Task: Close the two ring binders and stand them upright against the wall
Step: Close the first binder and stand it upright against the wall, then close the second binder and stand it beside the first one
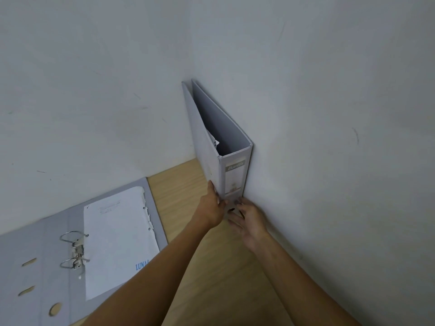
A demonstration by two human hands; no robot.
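A closed grey ring binder [207,142] stands upright in the corner, its right cover flat against the right-hand wall and its labelled spine facing me. My left hand [213,208] grips the lower left edge of its spine and cover. My right hand [247,218] rests with spread fingers on the bottom of the spine, next to the wall. A second grey ring binder [56,262] lies open flat on the wooden table at the lower left, with its metal rings open and a white sheet of paper [117,241] on its right half.
Two pale walls [329,114] meet in a corner behind the standing binder. The wooden table top [226,267] runs between the open binder and the right wall. My forearms cross the lower middle of the view.
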